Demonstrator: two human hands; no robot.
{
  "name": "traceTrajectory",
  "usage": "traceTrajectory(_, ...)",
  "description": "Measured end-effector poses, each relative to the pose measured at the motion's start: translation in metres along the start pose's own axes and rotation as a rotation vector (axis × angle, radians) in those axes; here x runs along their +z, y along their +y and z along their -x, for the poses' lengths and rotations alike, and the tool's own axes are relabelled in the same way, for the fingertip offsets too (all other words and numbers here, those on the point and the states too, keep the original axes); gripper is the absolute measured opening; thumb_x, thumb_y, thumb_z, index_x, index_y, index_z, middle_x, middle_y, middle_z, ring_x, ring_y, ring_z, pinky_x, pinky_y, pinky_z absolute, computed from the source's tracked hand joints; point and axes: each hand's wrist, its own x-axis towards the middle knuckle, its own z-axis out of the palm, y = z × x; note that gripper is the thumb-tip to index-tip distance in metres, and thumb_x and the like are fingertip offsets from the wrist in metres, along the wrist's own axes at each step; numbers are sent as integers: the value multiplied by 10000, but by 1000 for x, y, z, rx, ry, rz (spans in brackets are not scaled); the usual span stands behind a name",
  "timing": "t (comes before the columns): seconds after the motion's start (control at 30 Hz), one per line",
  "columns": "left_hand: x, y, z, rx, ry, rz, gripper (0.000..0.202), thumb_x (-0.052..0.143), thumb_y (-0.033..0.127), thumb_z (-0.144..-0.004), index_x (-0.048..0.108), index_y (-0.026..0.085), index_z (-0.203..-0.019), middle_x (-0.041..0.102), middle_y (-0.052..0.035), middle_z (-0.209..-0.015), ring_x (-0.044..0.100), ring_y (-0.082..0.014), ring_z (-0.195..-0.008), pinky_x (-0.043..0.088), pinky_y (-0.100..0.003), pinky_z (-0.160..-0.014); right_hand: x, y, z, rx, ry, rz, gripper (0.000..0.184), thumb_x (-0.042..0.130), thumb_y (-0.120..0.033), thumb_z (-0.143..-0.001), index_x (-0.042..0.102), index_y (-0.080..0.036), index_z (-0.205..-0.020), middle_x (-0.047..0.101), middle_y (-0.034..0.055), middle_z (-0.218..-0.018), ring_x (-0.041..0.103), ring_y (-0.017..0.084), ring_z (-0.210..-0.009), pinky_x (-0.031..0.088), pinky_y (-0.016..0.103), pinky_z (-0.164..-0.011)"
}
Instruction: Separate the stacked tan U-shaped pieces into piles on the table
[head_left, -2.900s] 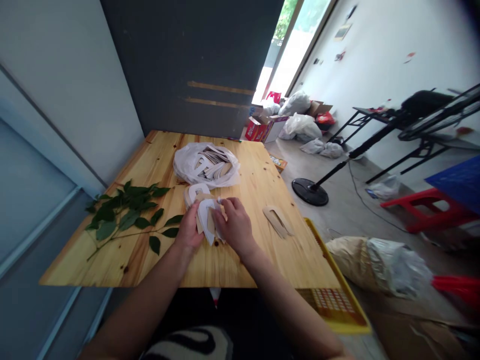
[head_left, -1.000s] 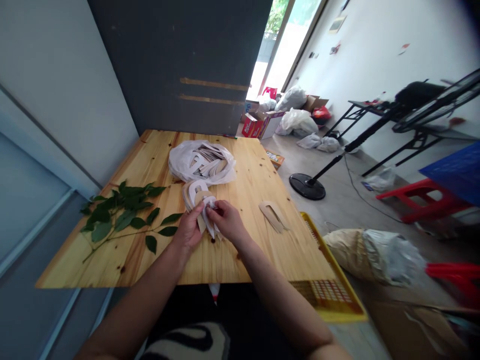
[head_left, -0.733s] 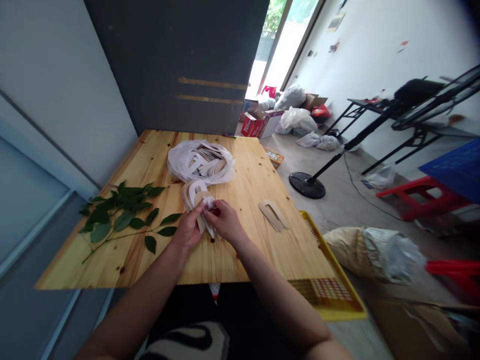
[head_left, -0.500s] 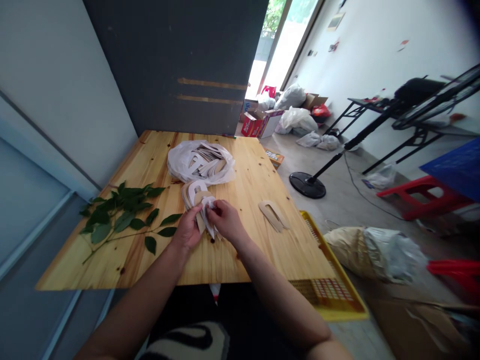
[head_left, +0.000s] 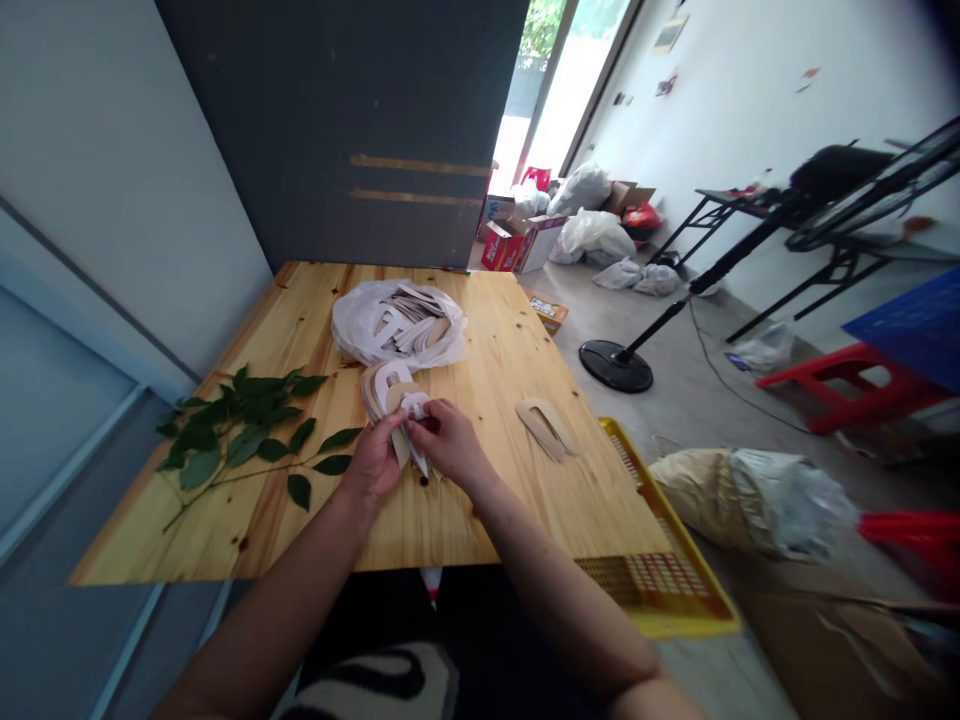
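Both hands meet near the middle of the wooden table (head_left: pixel 510 510). My left hand (head_left: pixel 377 462) is closed, its thumb and fingers pinching a white-faced, arch-shaped cardboard cutout (head_left: pixel 414 401). Closed on the right side of that same cutout is my right hand (head_left: pixel 450 440), whose fingers partly cover it. Just beyond them lies a stack of arch-shaped cardboard cutouts (head_left: pixel 373 388), brown and white, partly hidden by the hands. Farther back, a white plastic bag (head_left: pixel 352 325) lies open with many such pieces inside. Several brown cutouts (head_left: pixel 541 430) lie together to the right.
A leafy green branch (head_left: pixel 247 445) lies on the table's left. Beside the right edge is a yellow plastic crate (head_left: pixel 697 600) on the floor. A black fan stand (head_left: pixel 616 366), a red stool (head_left: pixel 832 385) and stuffed bags (head_left: pixel 750 500) stand farther right. A dark panel (head_left: pixel 337 100) rises behind the table.
The right fingers have shifted slightly on the white cutout, and the thumbs now sit closer together. The view has moved a little; the stack and bag stay in place.
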Motion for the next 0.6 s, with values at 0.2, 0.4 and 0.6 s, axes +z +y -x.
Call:
traceTrajectory(0.2,7,1,5,6,30,1,196,713,62,-784,749,104,-972,813,-89,-929,764,-197,-886,573,-294,-934,1,-5,2,-30,12,4,204,649,-248,-869,530,-215,-707,548,5,-794,559,143,-698,433,259,-625)
traceTrajectory(0.4,6,4,6,-10,20,-31,357,678,20,-741,741,111,-1081,807,-77,-906,762,-211,-919,564,-294,-940,-1,-9,3,-16,50,23,232,612,-247,-864,465,-230,-685,553,4,-754,548,147,-684,432,256,-604)
traceTrajectory(0.6,4,5,4,-72,48,-46,211,643,109,-768,739,111,-955,793,-108,-856,755,-297,-1011,595,-389,-957,-6,-2,3,126,13,-205,231,581,-391,-874,492,-234,-730,505,-37,-648,494,143,-619,397,251,-555)
